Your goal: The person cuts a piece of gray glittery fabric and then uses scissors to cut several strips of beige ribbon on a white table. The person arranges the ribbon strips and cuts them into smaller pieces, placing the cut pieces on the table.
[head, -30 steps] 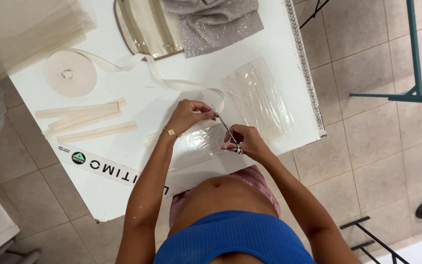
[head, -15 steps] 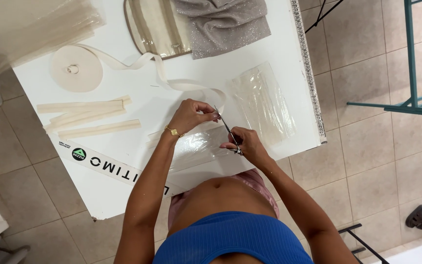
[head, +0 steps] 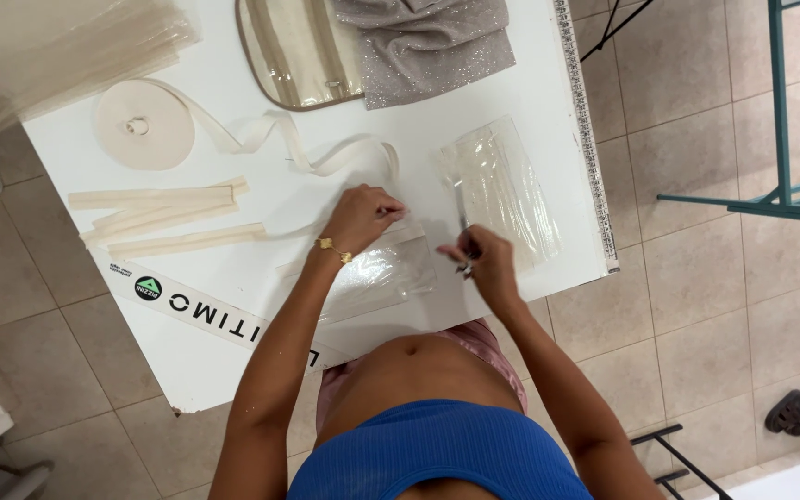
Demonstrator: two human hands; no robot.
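My left hand (head: 363, 218) pinches the end of a cream ribbon (head: 344, 157) against a clear plastic sheet (head: 372, 273) lying on the white table (head: 530, 93). My right hand (head: 483, 259) holds small scissors (head: 463, 227), blades pointing away from me, just right of the sheet's top corner. The two hands are a short gap apart. The ribbon runs back in loops to a flat roll (head: 141, 125) at the table's far left.
Cut cream strips (head: 155, 213) lie left of my hands. A stack of clear plastic pieces (head: 502, 185) sits to the right, near the table's ruler edge (head: 585, 139). A clear pouch with beige trim (head: 298, 51) and grey glitter fabric (head: 428, 42) lie at the far side. Tiled floor surrounds the table.
My right hand with the scissors has drawn away to the right from my left hand. The left hand stays on the ribbon end and the sheet.
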